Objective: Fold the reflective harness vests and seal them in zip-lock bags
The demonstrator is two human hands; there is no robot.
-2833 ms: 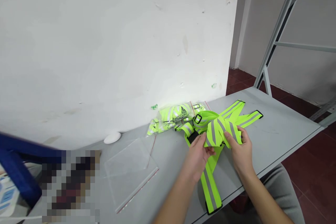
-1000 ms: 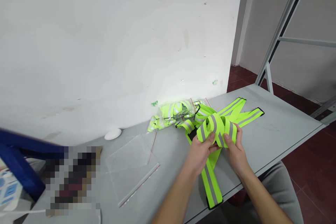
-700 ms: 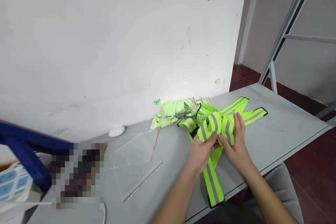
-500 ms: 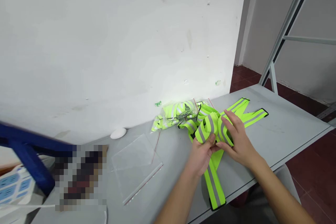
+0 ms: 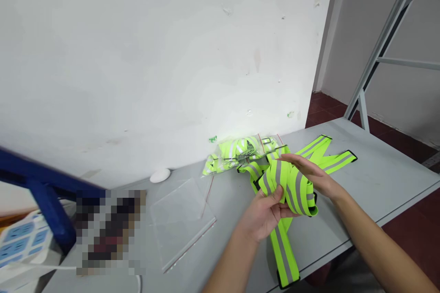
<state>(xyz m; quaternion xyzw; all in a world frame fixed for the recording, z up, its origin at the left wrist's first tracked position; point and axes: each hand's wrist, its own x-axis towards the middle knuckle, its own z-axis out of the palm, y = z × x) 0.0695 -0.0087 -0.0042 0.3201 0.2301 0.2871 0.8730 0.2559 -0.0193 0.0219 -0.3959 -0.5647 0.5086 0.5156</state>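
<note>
My left hand [image 5: 263, 213] grips a coiled bundle of reflective straps [image 5: 287, 183], neon yellow-green with a grey stripe, thumb in front and fingers beneath. Behind the bundle's upper right side, my right hand [image 5: 311, 174] has its fingers stretched out flat and lies against or close to the coils; its fingertips are partly hidden. Another reflective strap piece [image 5: 283, 256] with black ends lies on the table under my hands, and its crossed ends [image 5: 326, 153] spread to the right. Filled clear bags of such straps [image 5: 237, 150] lie beside the wall.
Flat clear zip bags [image 5: 182, 224] lie on the grey table [image 5: 385, 169] to the left. A white oval object [image 5: 160, 175] sits by the wall. At far left are a blue metal frame [image 5: 48, 206], a power strip [image 5: 20, 238] and a blurred-out item. A metal frame [image 5: 385, 46] stands behind the table's right end.
My right hand has opened from its curl around the bundle and moved to its upper right side. The coiled straps are turned and look more compact. The view has shifted slightly.
</note>
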